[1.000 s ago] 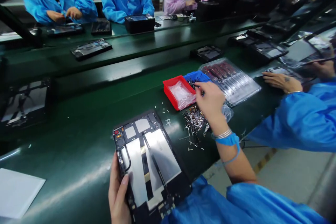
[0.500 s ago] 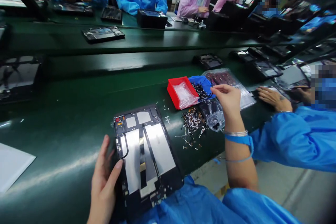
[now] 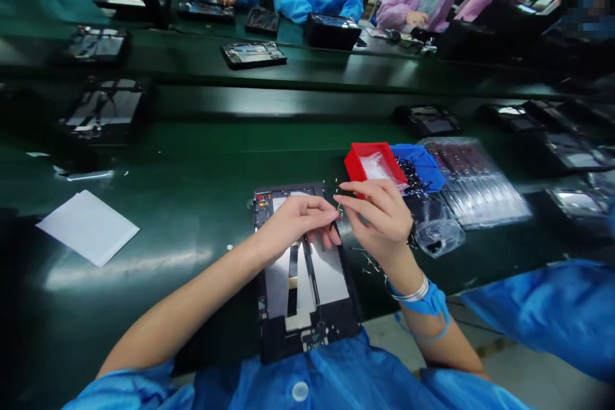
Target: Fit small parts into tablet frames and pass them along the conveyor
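An opened tablet back [image 3: 307,282], dark frame with silver plates, lies on the green bench in front of me. Both hands meet above its top right corner. My left hand [image 3: 298,221] is pinched, fingertips touching those of my right hand [image 3: 379,214], which is also pinched on a tiny part too small to name. A blue strap and a bangle circle my right wrist. Just right of the tablet lie several loose small metal parts [image 3: 372,262], a red bin [image 3: 375,163] and a blue bin [image 3: 423,163].
A crumpled clear bag [image 3: 435,227] and a clear tray of parts [image 3: 475,182] lie to the right. A white sheet [image 3: 89,225] rests at left. More tablets sit on the conveyor [image 3: 252,54] beyond. People in blue and pink coats work across the line.
My right hand came back from the blue bin to above the tablet. My left hand left the tablet's left edge and rose to meet it. The view shifted left.
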{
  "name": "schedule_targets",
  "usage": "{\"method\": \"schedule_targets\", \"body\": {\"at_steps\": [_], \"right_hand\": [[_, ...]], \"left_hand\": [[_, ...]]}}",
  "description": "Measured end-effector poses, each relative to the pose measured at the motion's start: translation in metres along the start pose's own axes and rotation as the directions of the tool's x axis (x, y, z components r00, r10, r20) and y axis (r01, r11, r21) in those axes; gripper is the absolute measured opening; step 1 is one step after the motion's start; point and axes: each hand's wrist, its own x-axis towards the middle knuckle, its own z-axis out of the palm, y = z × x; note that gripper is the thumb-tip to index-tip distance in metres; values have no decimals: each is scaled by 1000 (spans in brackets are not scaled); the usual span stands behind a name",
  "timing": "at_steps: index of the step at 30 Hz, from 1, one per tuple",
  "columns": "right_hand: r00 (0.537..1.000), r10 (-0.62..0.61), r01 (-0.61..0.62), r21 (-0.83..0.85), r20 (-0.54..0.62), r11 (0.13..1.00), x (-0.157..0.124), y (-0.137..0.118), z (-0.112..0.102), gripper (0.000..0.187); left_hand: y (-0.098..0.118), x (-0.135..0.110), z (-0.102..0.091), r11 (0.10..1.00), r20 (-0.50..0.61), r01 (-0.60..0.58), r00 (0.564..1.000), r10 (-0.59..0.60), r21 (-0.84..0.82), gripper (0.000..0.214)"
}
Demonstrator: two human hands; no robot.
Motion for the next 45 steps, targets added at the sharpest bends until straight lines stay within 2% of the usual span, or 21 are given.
{"method": "schedule_targets", "body": {"at_steps": [3,8,10,13,15,18,21,23,26,30,34,37,39,41,43,45], "right_hand": [[999,-24,22,-78,-26,997,-2,-1,3,23],[1000,22,-20,-114,11,993,-6,-11,5,24],[999,12,-8,-89,45,996,-7,-17,5,20],[995,-10,15,-52,98,999,-7,-25,5,15],[992,-11,15,-27,128,1000,-5,-26,3,14],[991,8,-1,-53,131,999,-4,-10,-2,13],[991,129,-117,-267,28,957,-7,22,-7,13],[975,221,-212,-363,-17,907,-10,37,-8,17],[977,207,-190,-232,52,954,-11,34,-4,21],[980,93,-94,-3,175,996,-8,4,3,14],[972,86,-98,45,220,994,-3,-10,3,13],[971,71,-87,61,230,994,-2,-5,0,12],[974,72,-79,22,213,997,-4,9,-3,13],[981,137,-118,-139,138,983,-7,30,-6,13],[975,221,-199,-366,18,909,-10,51,-8,15],[977,211,-184,-434,13,882,-10,61,-9,24]], "left_hand": [[-4,-1,1,1000,5,21,1000,-21,-7,26],[-6,-1,-2,995,-121,-16,992,29,103,20],[-7,0,-3,967,-164,-84,978,126,241,14],[-9,0,-4,844,-164,-206,932,323,495,19],[-10,-1,-4,788,-142,-207,926,349,580,20],[-10,0,-4,861,-143,-107,969,203,497,20],[-9,2,-3,956,-145,36,989,7,291,25],[-9,3,-3,976,-142,85,988,-57,200,34],[-12,4,-3,989,-127,70,990,-53,132,40],[-14,5,-3,989,-102,15,995,0,146,40],[-14,2,-1,975,-110,-3,994,28,223,41],[-14,2,0,960,-112,7,993,25,278,41],[-15,3,-3,953,-108,24,994,9,301,42],[-14,5,-8,959,-108,36,994,-6,280,44],[-11,6,-14,976,-124,30,992,-3,215,46],[-7,6,-18,989,-142,9,990,11,144,47]]}}
